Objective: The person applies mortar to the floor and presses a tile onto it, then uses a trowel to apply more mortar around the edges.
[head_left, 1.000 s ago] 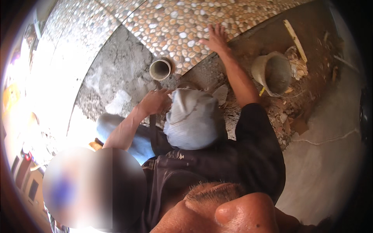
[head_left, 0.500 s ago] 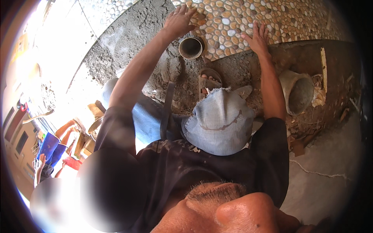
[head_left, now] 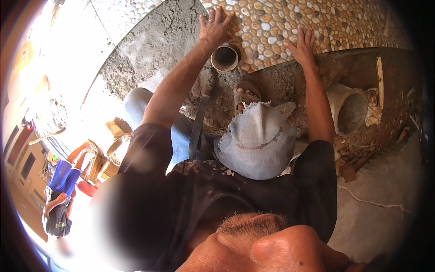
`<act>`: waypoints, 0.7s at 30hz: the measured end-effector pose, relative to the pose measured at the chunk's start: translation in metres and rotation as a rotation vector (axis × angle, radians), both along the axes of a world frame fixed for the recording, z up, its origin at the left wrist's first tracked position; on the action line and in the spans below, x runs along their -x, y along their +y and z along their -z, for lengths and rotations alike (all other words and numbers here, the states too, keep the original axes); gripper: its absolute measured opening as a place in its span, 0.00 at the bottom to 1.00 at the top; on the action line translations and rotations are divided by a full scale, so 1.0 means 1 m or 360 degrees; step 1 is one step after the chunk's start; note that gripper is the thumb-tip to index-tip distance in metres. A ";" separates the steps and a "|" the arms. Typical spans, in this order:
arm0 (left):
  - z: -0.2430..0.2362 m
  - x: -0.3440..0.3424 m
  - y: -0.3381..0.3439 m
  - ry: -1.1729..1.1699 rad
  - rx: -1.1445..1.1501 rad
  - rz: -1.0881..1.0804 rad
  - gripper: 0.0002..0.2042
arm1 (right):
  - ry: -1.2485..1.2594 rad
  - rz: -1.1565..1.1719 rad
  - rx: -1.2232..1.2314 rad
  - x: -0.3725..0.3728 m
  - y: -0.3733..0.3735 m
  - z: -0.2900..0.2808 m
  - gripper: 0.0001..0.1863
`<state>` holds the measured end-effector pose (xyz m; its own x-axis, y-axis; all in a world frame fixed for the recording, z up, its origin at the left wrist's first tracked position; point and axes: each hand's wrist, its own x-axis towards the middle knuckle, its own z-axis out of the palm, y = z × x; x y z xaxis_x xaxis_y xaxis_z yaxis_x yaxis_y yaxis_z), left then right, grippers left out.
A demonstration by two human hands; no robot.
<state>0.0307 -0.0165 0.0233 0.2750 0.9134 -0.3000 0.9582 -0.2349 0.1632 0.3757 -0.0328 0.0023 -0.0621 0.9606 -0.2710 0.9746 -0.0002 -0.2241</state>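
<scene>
Both hands spread, holding nothing: left hand [head_left: 216,30] at the left edge of the flat slab faced with tan, brown and white pebbles [head_left: 268,45], right hand [head_left: 302,49] at its near edge; pressure can't be told. Even, flat-palmed weight would probably seat it best, clear of the round, pale-rimmed pipe [head_left: 225,64] just beside its corner. Rounded smooth-looking pebble pattern, against rough, lumpy grey mortar [head_left: 140,53] leftward.

Pipe [head_left: 223,70]: depths too dark
Pebble tile [head_left: 326,29] beyond pipe: cut off at upper edge
Sandal [head_left: 249,98] below pipe: heel hidden by denim knee [head_left: 256,143]
Co-worker [head_left: 58,217] left of pipe: partly blurred
</scene>
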 end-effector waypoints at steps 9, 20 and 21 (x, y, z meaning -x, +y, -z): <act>-0.028 0.000 0.002 -0.0176 0.0195 -0.0068 0.43 | -0.0169 0.0028 0.0064 0.007 0.004 -0.010 0.50; -0.010 0.000 -0.009 -0.0216 0.0065 -0.0099 0.40 | -0.0157 0.0061 -0.0022 0.023 -0.025 -0.014 0.40; -0.008 -0.001 -0.009 -0.0227 0.0043 -0.0108 0.40 | -0.0152 0.0027 -0.0071 0.024 -0.029 -0.016 0.38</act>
<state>0.0316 -0.0252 0.0313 0.2546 0.9235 -0.2868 0.9384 -0.1643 0.3039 0.3515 -0.0620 0.0180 -0.0217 0.9724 -0.2321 0.9914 -0.0091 -0.1305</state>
